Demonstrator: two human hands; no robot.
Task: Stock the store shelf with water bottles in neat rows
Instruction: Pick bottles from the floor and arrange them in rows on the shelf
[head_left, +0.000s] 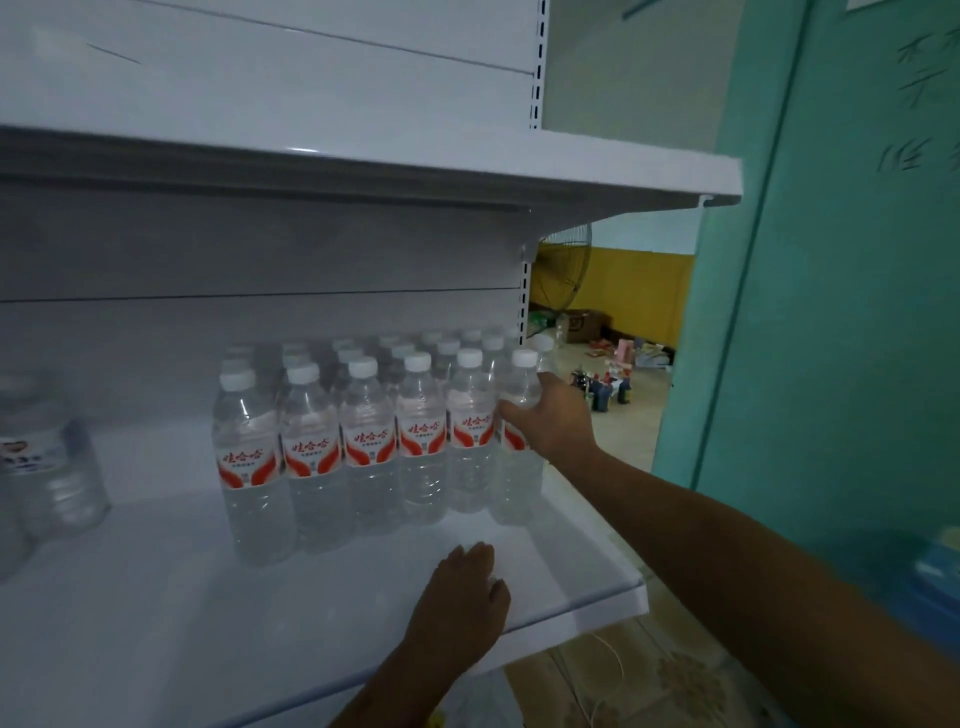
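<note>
My right hand (558, 421) wraps the clear plastic water bottle with a white cap and red label (519, 415) at the right end of the front row, upright on the white metal shelf (597, 587). My left hand (462, 597) rests flat, fingers relaxed, on that shelf before the row of matching bottles (363, 441). Far left stand blue-labelled clear bottles (47, 467). A white upper shelf (623, 171) hangs overhead.

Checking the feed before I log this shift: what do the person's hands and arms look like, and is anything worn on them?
Both are bare. The left hand and the right hand show no gloves and no rings that I can make out. No watch or band shows at either wrist, and both forearms are uncovered with no sleeve as far as the frame reaches. The dim, soft picture hides finer marks.
</note>
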